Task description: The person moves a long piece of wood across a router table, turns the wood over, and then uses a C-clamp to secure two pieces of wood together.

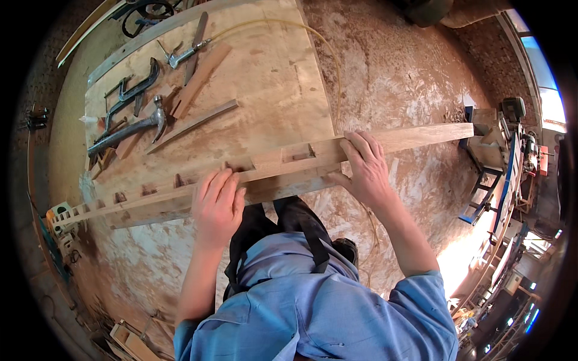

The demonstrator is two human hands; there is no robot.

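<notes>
A long wooden beam (415,137) lies slantwise across the near edge of the worktable (271,84), its right end reaching well past the table. Several dark-edged notches are cut along its left and middle part. My left hand (218,207) is closed over the beam left of the middle, fingers curled across its top. Further right, my right hand (367,165) grips the same beam, with the fingers over the far side and the thumb on the near side. The undersides of both grips are hidden.
On the table lie a claw hammer (129,129), a G-clamp (135,84), an air blow gun (183,55) with a yellow hose (289,23), and several wood strips (192,126). Machines and timber (494,150) stand at the right. The floor (391,66) is dusty.
</notes>
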